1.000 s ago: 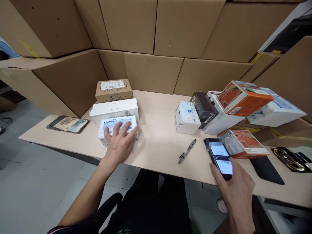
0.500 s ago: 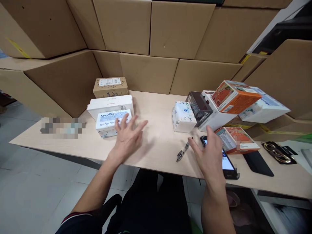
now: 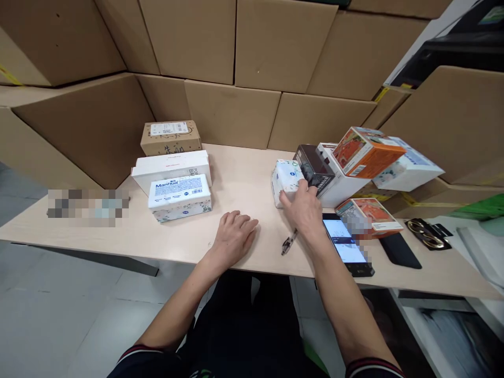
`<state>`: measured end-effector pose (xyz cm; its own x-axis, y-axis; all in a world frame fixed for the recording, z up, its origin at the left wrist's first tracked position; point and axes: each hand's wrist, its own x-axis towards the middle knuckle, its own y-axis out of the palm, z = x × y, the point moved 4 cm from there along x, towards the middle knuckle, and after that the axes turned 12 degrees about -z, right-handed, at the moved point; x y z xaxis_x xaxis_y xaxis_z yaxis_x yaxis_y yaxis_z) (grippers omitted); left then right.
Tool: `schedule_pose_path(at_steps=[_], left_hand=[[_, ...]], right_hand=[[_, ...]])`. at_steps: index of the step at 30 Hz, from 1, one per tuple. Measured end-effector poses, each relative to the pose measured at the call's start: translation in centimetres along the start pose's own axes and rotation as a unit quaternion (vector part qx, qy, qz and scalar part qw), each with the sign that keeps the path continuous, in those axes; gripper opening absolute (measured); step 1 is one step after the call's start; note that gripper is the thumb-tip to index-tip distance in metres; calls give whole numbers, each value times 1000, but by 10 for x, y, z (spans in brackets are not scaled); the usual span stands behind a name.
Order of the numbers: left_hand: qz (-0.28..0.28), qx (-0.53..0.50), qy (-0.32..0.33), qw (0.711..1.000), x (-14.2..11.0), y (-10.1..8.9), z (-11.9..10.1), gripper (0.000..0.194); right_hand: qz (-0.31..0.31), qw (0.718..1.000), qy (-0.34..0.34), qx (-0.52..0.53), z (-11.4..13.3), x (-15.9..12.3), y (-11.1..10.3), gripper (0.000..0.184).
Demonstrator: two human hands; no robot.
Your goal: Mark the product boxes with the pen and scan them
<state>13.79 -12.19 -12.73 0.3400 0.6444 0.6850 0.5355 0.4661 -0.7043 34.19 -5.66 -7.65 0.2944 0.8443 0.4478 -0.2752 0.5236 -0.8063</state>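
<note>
My right hand (image 3: 303, 209) reaches forward and closes its fingers on a small white tissue pack (image 3: 286, 178) in the middle of the table. My left hand (image 3: 235, 235) rests palm down on the table (image 3: 244, 178) near the front edge, fingers loosely curled, holding nothing. A pen (image 3: 289, 242) lies just right of my left hand. A lit phone (image 3: 346, 247) lies flat beside my right forearm. At the left sits a white "Manhua" tissue pack (image 3: 180, 197) in front of a white box (image 3: 171, 167).
A small brown parcel (image 3: 170, 137) stands behind the white box. At the right lie a black box (image 3: 313, 167), a white box (image 3: 342, 181), two orange boxes (image 3: 366, 151), a black case (image 3: 399, 250) and gold-rimmed glasses (image 3: 427, 234). Large cardboard boxes (image 3: 232, 110) wall the table.
My left hand left the Manhua pack and came down on the table nearer me. My right hand let go of the phone, which now lies flat, and moved forward onto the small tissue pack.
</note>
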Motion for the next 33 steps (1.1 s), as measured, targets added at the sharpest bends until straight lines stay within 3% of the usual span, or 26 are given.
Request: schedule_pose_path(at_steps=[4, 10, 14, 17, 23, 29, 33], left_hand=[[-54, -42, -54, 996, 1, -8, 7, 39], [-168, -98, -145, 970, 1, -24, 19, 60], [-154, -133, -150, 967, 0, -24, 21, 74], [-154, -128, -152, 968, 0, -24, 22, 76], [-140, -115, -158, 971, 0, -23, 20, 66], [-156, -105, -145, 971, 0, -26, 17, 61], [-187, -143, -120, 965, -1, -33, 13, 44]], right_hand=[[29, 992, -69, 102, -2, -9, -1, 55], [162, 916, -200, 308, -12, -15, -7, 40], [200, 889, -166, 376, -21, -16, -9, 51], [217, 891, -143, 372, -16, -22, -6, 66], [210, 917, -150, 305, 0, -34, -1, 56], [244, 900, -109, 344, -2, -34, -3, 63], [199, 888, -83, 406, -7, -32, -7, 75]])
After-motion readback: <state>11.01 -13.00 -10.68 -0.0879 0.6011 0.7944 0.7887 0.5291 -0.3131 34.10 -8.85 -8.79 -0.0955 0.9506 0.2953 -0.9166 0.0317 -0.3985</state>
